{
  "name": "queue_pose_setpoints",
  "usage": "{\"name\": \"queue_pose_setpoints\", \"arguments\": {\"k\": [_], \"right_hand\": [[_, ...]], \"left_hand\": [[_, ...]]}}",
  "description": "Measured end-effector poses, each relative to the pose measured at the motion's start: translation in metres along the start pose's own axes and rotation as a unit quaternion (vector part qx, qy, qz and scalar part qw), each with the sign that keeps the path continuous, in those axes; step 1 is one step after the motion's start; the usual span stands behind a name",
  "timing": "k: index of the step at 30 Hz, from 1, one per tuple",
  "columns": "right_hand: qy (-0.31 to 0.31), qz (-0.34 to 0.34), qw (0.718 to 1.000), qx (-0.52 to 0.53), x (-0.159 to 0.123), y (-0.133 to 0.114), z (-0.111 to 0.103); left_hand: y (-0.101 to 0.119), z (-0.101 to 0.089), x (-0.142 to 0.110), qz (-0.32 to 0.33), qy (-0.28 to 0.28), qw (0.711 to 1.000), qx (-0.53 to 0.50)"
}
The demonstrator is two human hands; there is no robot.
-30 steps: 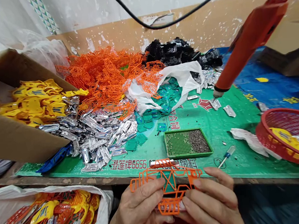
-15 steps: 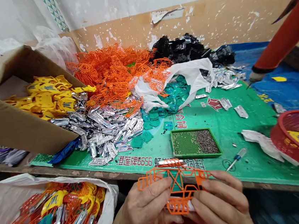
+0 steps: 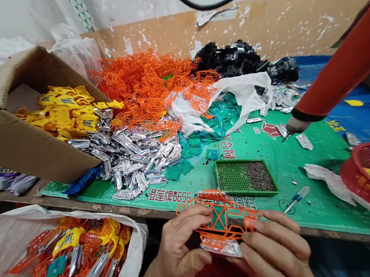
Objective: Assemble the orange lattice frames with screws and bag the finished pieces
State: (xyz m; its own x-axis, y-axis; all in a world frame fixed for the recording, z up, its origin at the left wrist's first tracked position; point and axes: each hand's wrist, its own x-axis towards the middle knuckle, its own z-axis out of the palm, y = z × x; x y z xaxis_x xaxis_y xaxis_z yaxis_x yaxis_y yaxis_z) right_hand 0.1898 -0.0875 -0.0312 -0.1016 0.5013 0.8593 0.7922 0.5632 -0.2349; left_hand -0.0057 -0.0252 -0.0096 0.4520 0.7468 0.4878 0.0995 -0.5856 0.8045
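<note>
An orange plastic lattice frame (image 3: 215,218) is held level at the front edge of the table, between both hands. My left hand (image 3: 182,244) grips its left end, fingers on top and thumb lower down by the near side. My right hand (image 3: 276,250) closes on the right end with several fingers. Along the frame's near edge lies a shiny silver plate (image 3: 223,246), its right end by my right fingertips. Behind the frame stands a green perforated tray (image 3: 232,190) with small dark screws (image 3: 260,176) gathered on its right side.
A red power screwdriver (image 3: 339,69) hangs at the right. Around the table are piles of silver plates (image 3: 134,157), orange frames (image 3: 146,81) and teal pieces (image 3: 224,114), a tilted cardboard box (image 3: 36,145), a hand screwdriver (image 3: 300,194) and a red basket (image 3: 350,174). A white sack (image 3: 139,236) sits lower left.
The silver plate shows more fully below the orange frame, and my left thumb has moved into view beside it. The red power screwdriver now reaches lower and further left. The whole view has shifted slightly.
</note>
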Motion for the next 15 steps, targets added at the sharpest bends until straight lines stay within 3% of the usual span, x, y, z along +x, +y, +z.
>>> {"name": "queue_pose_setpoints", "arguments": {"k": [4, 6, 9, 11, 15], "right_hand": [[0.006, -0.007, 1.0, 0.002, 0.005, -0.003, 0.005], [0.021, 0.006, 1.0, 0.006, 0.007, -0.002, 0.009], [0.02, -0.008, 0.999, 0.026, 0.014, 0.007, 0.015], [-0.003, -0.021, 0.999, 0.047, 0.023, 0.018, 0.023], [-0.088, -0.022, 0.996, 0.025, 0.045, 0.038, 0.051]], "left_hand": [[-0.002, 0.001, -0.005, -0.09, 0.01, 0.993, -0.072], [-0.004, 0.002, -0.007, -0.163, 0.061, 0.977, -0.124], [-0.007, -0.001, -0.007, -0.277, 0.176, 0.906, -0.268], [-0.008, -0.008, -0.003, -0.313, 0.228, 0.864, -0.322], [-0.004, -0.026, 0.003, -0.354, 0.3, 0.832, -0.306]]}}
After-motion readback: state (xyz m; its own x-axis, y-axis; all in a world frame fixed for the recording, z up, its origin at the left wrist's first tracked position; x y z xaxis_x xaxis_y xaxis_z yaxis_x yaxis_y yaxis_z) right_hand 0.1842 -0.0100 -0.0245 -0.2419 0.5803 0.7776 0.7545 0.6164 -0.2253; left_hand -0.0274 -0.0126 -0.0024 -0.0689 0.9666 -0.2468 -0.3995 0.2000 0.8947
